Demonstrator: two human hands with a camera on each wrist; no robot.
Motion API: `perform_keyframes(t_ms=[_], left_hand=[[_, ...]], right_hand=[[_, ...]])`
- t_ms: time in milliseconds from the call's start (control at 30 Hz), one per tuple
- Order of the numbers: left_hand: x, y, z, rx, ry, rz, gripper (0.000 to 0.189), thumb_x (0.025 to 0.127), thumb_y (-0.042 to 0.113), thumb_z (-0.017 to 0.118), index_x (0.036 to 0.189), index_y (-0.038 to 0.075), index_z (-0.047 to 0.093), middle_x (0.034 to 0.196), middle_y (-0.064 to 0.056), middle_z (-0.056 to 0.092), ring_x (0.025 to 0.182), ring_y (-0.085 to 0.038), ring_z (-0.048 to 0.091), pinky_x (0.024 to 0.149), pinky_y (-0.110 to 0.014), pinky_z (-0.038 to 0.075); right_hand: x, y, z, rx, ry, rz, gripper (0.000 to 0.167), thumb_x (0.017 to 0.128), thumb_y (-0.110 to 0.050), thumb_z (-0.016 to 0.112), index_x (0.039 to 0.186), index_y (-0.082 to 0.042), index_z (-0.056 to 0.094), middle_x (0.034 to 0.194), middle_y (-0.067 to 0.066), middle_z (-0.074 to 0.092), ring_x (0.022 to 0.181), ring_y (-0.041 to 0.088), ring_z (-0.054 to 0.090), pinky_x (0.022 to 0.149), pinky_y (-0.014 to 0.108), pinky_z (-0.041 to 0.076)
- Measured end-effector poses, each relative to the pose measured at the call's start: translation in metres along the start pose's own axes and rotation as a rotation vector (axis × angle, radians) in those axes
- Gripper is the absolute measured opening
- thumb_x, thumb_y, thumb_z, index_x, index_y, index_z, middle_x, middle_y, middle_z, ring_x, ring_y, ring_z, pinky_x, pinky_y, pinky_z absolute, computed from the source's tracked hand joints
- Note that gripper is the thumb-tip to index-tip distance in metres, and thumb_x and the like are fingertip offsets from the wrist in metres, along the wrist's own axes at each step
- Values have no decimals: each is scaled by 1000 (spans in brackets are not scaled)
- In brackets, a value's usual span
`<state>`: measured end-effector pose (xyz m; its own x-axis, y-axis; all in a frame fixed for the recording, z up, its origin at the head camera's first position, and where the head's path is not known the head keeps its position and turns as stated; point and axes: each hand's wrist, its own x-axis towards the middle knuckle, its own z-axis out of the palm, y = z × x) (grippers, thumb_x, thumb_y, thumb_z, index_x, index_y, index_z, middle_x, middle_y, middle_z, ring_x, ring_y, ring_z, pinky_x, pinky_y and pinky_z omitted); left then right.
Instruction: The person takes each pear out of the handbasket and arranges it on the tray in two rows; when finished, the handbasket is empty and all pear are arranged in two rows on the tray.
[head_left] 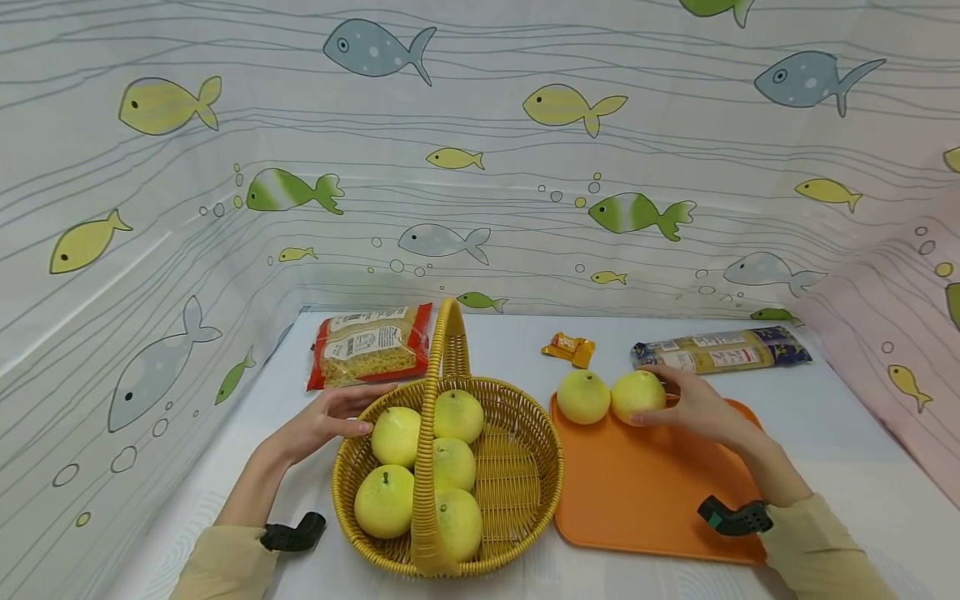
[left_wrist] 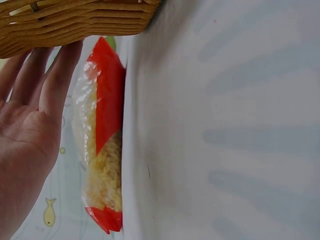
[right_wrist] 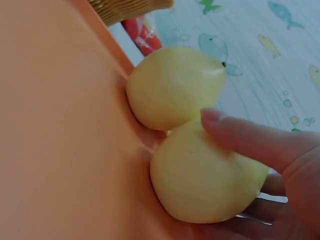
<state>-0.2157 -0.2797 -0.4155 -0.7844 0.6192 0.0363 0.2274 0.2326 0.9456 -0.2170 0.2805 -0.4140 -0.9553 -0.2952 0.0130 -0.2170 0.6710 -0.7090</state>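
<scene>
A pale yellow pomelo point(head_left: 637, 397) sits at the far left part of an orange tray point(head_left: 645, 492), and my right hand point(head_left: 693, 406) grips it. The thumb lies over its near side; the other fingers reach behind it. Beside it is a second pomelo point(head_left: 582, 397), overlapping it in the right wrist view. To the left stands a woven basket point(head_left: 517, 483) with a tall handle and several pomelos point(head_left: 385, 502) inside. At its left rim rests my left hand point(head_left: 341, 414). In the left wrist view its fingers point(left_wrist: 57, 80) extend straight along the basket's outer wall.
Behind the basket lies a red-edged bag of pasta point(head_left: 367, 346). A small orange packet point(head_left: 568, 349) is at the back middle, and a long pack of noodles point(head_left: 723, 348) lies behind the tray. Fish-patterned sheeting point(head_left: 495, 192) walls the table's back and sides.
</scene>
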Motion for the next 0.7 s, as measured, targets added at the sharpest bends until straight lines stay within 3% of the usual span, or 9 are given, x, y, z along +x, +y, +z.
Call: perform_keyframes(t_ms=[200, 700], left_hand=[[0, 0, 0, 0, -2, -2, 58, 94, 8, 58, 150, 3, 43, 151, -25, 45, 127, -5, 56, 97, -26, 49], [0, 1, 0, 0, 1, -4, 58, 95, 9, 58, 150, 4, 44, 151, -21, 46, 127, -5, 55, 98, -26, 48]], right_hand=[[-2, 3, -4, 20, -37, 6, 79, 89, -38, 76, 149, 0, 42, 146, 25, 48, 131, 44, 50, 102, 57, 45], [-1, 9, -3, 15, -31, -7, 78, 90, -37, 74, 150, -1, 41, 145, 25, 50, 130, 42, 51, 103, 58, 43]])
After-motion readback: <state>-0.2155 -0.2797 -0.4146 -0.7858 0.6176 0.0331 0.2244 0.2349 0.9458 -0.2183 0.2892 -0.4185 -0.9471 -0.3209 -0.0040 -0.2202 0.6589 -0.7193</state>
